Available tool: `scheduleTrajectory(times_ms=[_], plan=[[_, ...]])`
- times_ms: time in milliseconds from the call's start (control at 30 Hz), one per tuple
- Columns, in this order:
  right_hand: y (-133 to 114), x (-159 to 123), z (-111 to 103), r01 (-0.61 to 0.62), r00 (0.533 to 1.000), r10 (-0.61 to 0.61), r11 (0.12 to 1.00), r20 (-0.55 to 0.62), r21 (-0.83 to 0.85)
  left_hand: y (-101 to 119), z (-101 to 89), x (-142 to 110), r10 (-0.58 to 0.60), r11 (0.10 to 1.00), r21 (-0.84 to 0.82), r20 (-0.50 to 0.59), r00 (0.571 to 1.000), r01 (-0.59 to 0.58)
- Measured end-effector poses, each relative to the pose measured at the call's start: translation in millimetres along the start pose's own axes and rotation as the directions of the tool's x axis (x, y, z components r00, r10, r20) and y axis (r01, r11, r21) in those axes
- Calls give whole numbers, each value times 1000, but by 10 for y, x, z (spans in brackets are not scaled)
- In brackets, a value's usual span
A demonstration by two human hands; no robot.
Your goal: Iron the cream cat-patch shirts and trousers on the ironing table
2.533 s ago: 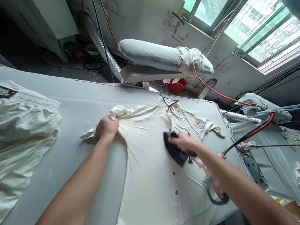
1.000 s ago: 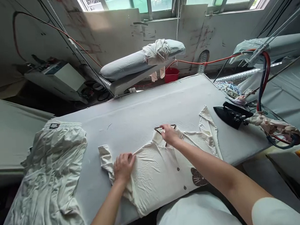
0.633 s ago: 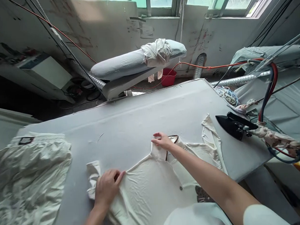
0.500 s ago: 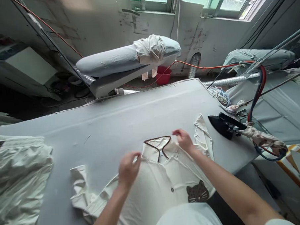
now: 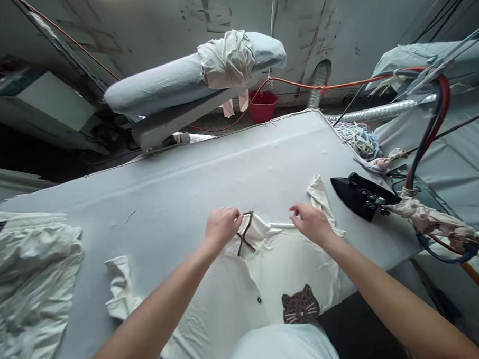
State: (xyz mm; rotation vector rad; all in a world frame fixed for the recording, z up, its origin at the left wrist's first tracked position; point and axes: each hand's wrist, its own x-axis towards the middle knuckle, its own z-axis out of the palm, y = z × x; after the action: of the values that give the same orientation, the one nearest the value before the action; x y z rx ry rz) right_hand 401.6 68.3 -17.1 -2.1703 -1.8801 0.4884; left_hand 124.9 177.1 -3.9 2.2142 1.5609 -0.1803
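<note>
A cream buttoned shirt (image 5: 224,291) with dark-brown collar piping and a brown cat-face patch (image 5: 301,305) lies spread before me. My left hand (image 5: 224,226) pinches its collar at the left side, and the neckline bends toward that hand. Over the right shoulder edge is my right hand (image 5: 312,224), fingers loosely curled with a small gap between thumb and forefinger; I see no cloth between them. One sleeve (image 5: 320,196) sticks out beyond my right hand, the other (image 5: 120,285) lies crumpled at left. My forearms cover parts of the garment.
A black iron (image 5: 361,195) rests on the right of the padded table (image 5: 176,187), its cloth-wrapped hose trailing off the edge. Gathered cream clothing (image 5: 30,284) lies at far left. Behind stand a padded sleeve board (image 5: 164,82) and a red bucket (image 5: 263,107).
My left hand has moved right and up onto the collar, which has shifted and folded leftward. My right hand has moved right, away from the neckline. The view has tilted downward.
</note>
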Motion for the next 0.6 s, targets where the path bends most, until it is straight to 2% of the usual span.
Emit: scheduleTrajectory(times_ms=[33, 100, 167, 233, 267, 333, 367, 433, 500, 567, 600], plan=[[-254, 108, 69, 101, 994, -103, 993, 29, 62, -76, -36, -40, -16, 999, 34, -5, 1000, 16], [-745, 314, 207, 215, 960, -233, 968, 152, 128, -196, -53, -98, -108, 994, 21, 88, 990, 106], [-1109, 440, 339, 197, 927, -228, 972, 299, 129, -288, 14, -176, -193, 970, -103, 232, 953, 221], [-1260, 419, 453, 124, 916, -156, 986, 370, 109, -393, 153, -352, -209, 934, -232, 267, 941, 273], [-1246, 346, 498, 95, 920, -124, 991, 371, 97, -463, 244, -492, -216, 919, -286, 209, 954, 271], [-1064, 100, 552, 47, 959, -66, 996, 275, 77, -646, 452, -863, -268, 876, -421, -21, 963, 235], [-918, -54, 560, 18, 981, -30, 998, 193, 64, -750, 560, -1073, -314, 844, -490, -124, 941, 217], [-596, -370, 553, -32, 999, 32, 999, 15, 21, -939, 752, -1469, -364, 820, -539, -237, 901, 190], [-339, -637, 541, -17, 994, 9, 997, -104, -70, -1034, 880, -1737, -265, 903, -405, -255, 930, 147], [-217, -799, 546, 112, 987, -129, 980, -96, -166, -996, 946, -1825, -54, 980, -198, -274, 960, -1], [-207, -828, 552, 216, 972, -229, 960, -56, -179, -937, 963, -1808, 50, 989, -122, -288, 956, -88]])
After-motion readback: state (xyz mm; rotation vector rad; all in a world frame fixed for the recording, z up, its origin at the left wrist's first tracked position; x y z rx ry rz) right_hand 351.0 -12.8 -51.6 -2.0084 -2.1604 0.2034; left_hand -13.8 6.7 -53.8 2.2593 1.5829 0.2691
